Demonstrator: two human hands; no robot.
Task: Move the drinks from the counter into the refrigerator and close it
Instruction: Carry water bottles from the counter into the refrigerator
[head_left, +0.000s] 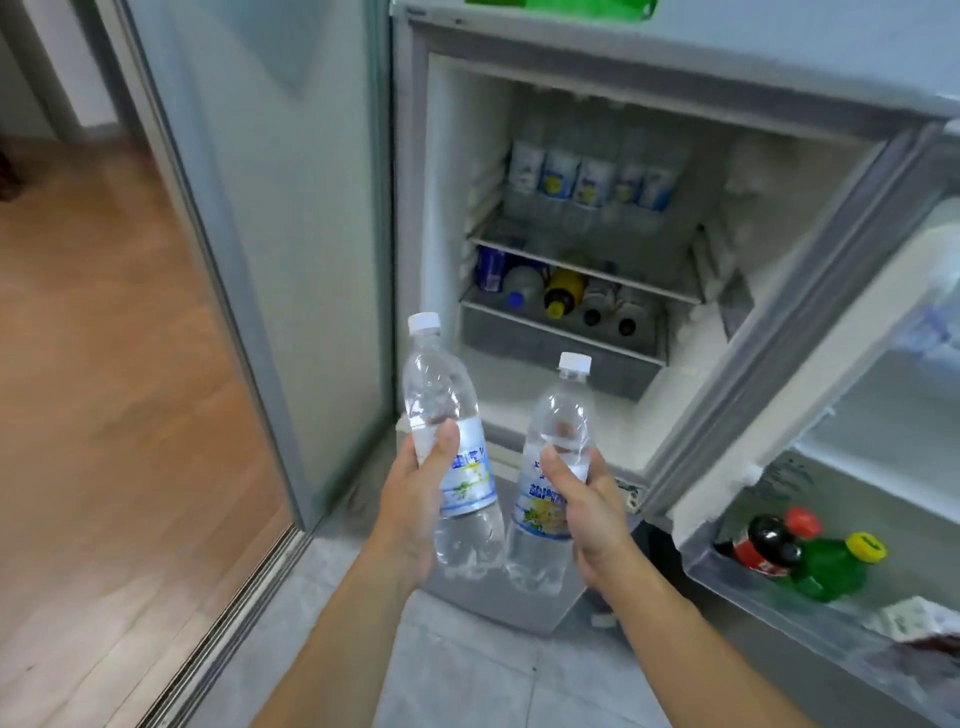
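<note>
The left hand (415, 499) grasped one clear bottle (452, 447), the right hand (587, 514) another (550, 483), both near the open refrigerator (524, 395). The far upper shelf (587, 262) looked crowded; pushing a bottle in there could topple its standing bottles (587, 174).

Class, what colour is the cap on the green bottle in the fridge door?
Yellow; the green bottle lies in the door shelf, seen in the head view.
</note>
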